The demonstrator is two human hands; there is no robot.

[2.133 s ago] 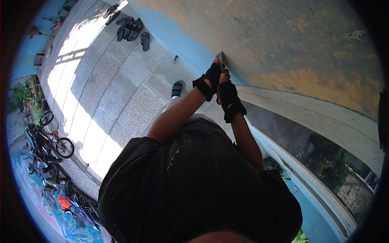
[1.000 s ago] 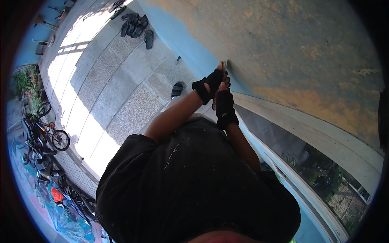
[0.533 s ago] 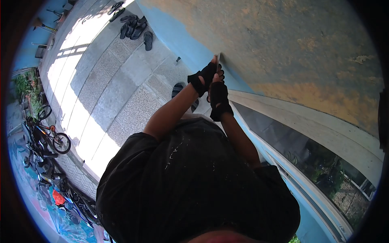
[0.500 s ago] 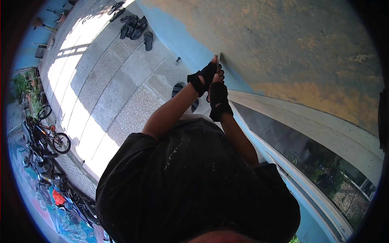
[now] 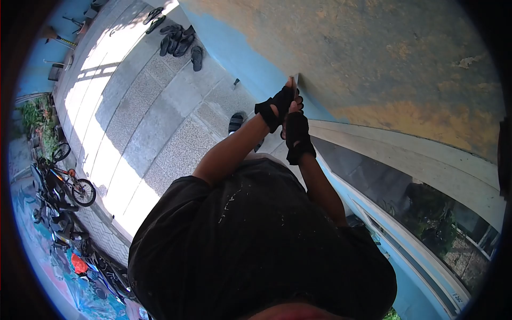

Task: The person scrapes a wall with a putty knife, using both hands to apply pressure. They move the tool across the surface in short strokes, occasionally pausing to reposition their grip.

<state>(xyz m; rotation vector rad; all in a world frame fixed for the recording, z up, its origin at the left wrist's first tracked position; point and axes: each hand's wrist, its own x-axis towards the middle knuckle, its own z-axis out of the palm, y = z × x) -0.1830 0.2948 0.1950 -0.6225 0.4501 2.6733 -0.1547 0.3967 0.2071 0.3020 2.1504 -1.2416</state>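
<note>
My left hand (image 5: 278,108), in a black fingerless glove, is wrapped round a thin flat metal-looking tool (image 5: 296,85) whose edge is at the wall. My right hand (image 5: 296,130), gloved the same way, is closed just below it, with its fingertips up against the lower end of the tool; the handle is mostly hidden by the fingers. The wall (image 5: 373,58) is patchy grey and ochre, with a light blue painted strip (image 5: 240,48) along its left side. Below the hands runs a pale ledge (image 5: 394,141) above a window (image 5: 368,170).
Several dark sandals (image 5: 176,40) lie on the paved floor (image 5: 181,144) at the upper left. A small dark object (image 5: 236,82) lies near the wall's foot. My sandalled foot (image 5: 236,122) shows beside my left forearm. A bicycle (image 5: 72,181) and motorbikes (image 5: 61,229) stand at the far left.
Both hands and the tool have shifted slightly right and down in view since half a second ago, after small shifts before that. Both hands keep their closed hold. The view has moved a little too.
</note>
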